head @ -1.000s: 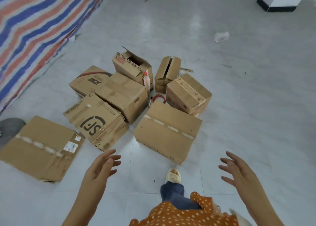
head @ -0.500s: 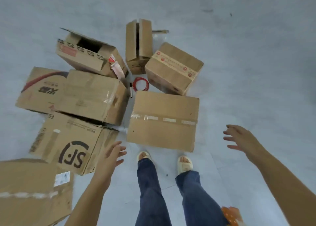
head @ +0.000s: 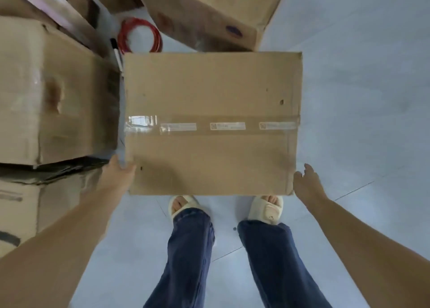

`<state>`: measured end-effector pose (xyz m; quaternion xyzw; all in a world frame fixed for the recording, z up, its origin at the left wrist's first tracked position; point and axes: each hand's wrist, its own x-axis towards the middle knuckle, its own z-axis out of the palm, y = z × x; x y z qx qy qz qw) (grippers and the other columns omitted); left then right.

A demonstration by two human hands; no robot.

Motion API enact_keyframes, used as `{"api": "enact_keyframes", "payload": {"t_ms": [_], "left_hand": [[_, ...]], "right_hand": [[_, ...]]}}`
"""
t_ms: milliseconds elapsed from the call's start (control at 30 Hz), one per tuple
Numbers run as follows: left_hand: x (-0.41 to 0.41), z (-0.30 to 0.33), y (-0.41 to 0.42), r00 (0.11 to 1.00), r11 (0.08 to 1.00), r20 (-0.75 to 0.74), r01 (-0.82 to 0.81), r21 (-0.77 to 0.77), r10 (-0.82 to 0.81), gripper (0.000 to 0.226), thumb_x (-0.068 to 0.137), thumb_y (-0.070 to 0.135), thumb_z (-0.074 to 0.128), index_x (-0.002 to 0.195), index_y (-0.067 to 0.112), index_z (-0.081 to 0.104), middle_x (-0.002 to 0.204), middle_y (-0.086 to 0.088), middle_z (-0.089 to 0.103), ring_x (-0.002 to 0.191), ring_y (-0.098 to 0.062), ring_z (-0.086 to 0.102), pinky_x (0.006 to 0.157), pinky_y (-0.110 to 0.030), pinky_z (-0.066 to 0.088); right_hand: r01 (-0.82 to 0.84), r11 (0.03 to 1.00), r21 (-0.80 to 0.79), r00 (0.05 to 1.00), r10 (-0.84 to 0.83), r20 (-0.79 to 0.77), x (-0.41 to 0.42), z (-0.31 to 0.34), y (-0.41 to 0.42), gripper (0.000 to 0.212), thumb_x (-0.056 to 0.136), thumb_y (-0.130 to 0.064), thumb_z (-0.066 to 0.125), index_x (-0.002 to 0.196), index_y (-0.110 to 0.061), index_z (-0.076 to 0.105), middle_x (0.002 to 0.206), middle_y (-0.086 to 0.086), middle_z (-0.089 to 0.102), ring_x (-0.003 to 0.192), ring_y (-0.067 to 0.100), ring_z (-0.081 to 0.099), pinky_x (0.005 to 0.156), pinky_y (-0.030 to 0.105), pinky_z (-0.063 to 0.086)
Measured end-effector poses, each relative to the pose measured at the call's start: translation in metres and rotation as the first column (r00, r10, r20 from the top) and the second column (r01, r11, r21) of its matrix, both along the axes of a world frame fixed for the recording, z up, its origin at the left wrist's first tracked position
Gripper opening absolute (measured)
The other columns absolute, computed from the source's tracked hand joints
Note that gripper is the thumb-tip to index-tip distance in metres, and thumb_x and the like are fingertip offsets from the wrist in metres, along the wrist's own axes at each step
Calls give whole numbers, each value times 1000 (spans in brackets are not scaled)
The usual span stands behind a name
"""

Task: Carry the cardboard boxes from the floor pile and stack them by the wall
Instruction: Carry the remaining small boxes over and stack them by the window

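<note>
Left hand [head: 119, 176] grips the box [head: 211, 121] at its lower-left corner, right hand [head: 307, 183] open beside the lower-right; it should clamp low before lifting.

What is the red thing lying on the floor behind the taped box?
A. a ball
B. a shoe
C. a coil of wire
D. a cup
C: behind the taped box, a thin red strand is wound into a round coil of wire on the floor, with a bare open middle, so it is no ball, shoe or cup.
</note>
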<state>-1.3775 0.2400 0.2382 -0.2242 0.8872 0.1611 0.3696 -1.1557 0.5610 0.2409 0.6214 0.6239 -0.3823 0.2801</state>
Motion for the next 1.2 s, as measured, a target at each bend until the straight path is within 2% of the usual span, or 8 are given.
{"api": "enact_keyframes", "payload": {"t_ms": [67, 167, 367, 467, 700, 867, 1000, 1200], "left_hand": [[7, -35, 0, 1000, 999, -12, -5, -34, 4, 46, 98, 20, 48, 138, -1, 40, 138, -24, 46, 128, -40, 41, 103, -40, 32], [12, -56, -4, 998, 997, -9, -68, -48, 68, 42, 95, 26, 51, 127, -1, 51, 125, -19, 55, 119, -37, 50, 96, -38, 38], [3, -32, -11, 996, 990, -33, -87, -112, 84, 52, 96, 42, 40, 124, 0, 51, 123, -24, 53, 116, -41, 51, 98, -46, 42], [-1, 6, 0, 989, 993, -141, 23, -119, -40, 53, 100, 42, 32, 109, -5, 56, 113, -28, 56, 109, -42, 51, 87, -42, 38], [-12, 130, 14, 946, 988, -285, 155, -19, -154, 47, 100, 36, 36, 87, -1, 60, 83, -18, 54, 84, -33, 49, 72, -37, 33], [2, 248, -7, 945, 992, -320, 95, 79, -65, 34, 101, 32, 36, 86, 8, 56, 80, -11, 54, 79, -28, 46, 72, -34, 33], [4, 345, -32, 908, 988, -414, 12, 156, 54, 40, 99, 30, 37, 83, -2, 54, 81, -21, 55, 77, -30, 48, 67, -34, 32], [28, 437, -76, 828, 938, -467, -187, 291, 310, 39, 95, 44, 34, 87, 11, 52, 85, -19, 49, 78, -24, 45, 71, -36, 33]], "right_hand": [[-4, 1000, 16, 1000, 4, 10, 6, -40, -4, 48, 101, -23, 31, 147, -10, 25, 140, 17, 43, 119, 35, 49, 92, 41, 45], [2, 998, 55, 999, 0, -36, 17, -70, -11, 39, 99, -24, 33, 134, -7, 37, 112, 11, 52, 91, 27, 53, 65, 31, 46], [-18, 990, 142, 997, 28, -68, 25, -37, 9, 31, 98, -38, 38, 90, -11, 50, 82, 5, 54, 68, 22, 48, 56, 28, 42], [85, 966, 244, 989, -53, -135, 14, 6, 24, 41, 97, -41, 38, 67, -12, 36, 66, 2, 39, 59, 20, 35, 55, 32, 35], [94, 932, 350, 987, -41, -155, -6, 143, 45, 39, 97, -33, 37, 65, -12, 30, 62, 3, 29, 58, 20, 27, 51, 33, 20], [92, 922, 377, 975, -7, -221, 0, 258, 23, 39, 98, -33, 37, 66, -12, 30, 61, 3, 31, 57, 18, 28, 51, 32, 22], [105, 909, 403, 940, 42, -340, -9, 355, 5, 40, 98, -34, 37, 64, -14, 27, 61, 1, 30, 57, 17, 27, 53, 33, 22], [18, 879, 476, 851, 236, -469, -41, 452, -2, 44, 100, -36, 36, 63, -12, 30, 61, 3, 35, 56, 19, 32, 51, 35, 25]]}}
